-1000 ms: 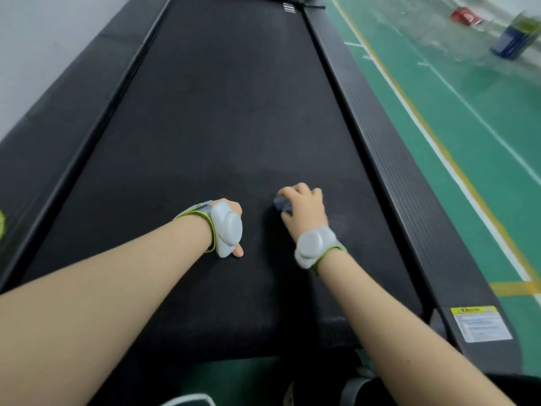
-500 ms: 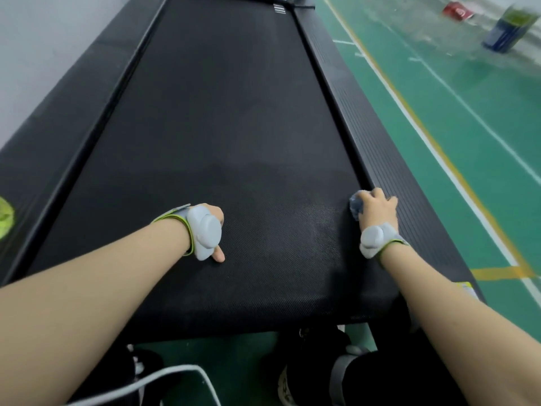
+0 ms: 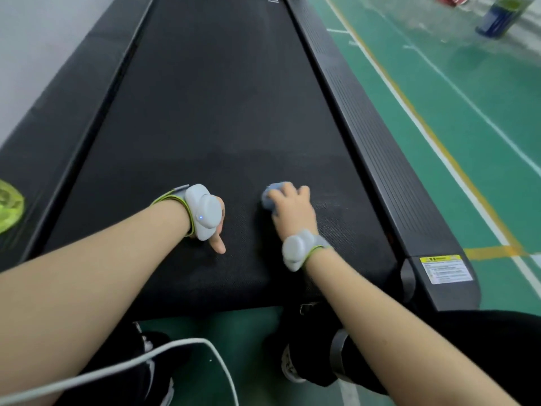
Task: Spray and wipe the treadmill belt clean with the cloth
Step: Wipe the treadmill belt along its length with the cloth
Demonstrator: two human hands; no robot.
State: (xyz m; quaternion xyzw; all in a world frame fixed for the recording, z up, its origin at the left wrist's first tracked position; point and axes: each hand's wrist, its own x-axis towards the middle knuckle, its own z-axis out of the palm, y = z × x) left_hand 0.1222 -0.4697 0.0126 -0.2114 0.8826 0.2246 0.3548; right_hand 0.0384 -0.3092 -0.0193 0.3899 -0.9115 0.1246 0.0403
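The black treadmill belt [image 3: 210,106] runs away from me up the middle of the view. My right hand [image 3: 292,209] lies on the belt's near end, right of centre, its fingers curled over a small blue-grey cloth [image 3: 270,191] and pressing it down. My left hand [image 3: 218,221] rests on the belt just left of it. A white wrist tracker hides most of that hand, and only its straight thumb shows, lying on the belt. A yellow-green translucent object [image 3: 8,206] sits on the left side rail, cut off by the frame edge.
Ribbed black side rails [image 3: 380,159] flank the belt, with a warning label [image 3: 446,269] on the right one's near end. Green floor with painted lines lies to the right, a blue container [image 3: 502,14] far back. My shoes [image 3: 304,361] and a white cable [image 3: 175,350] are below.
My right hand slid the cloth from mid-belt to the belt's right edge, then back left toward the centre. My left hand stayed planted on the belt.
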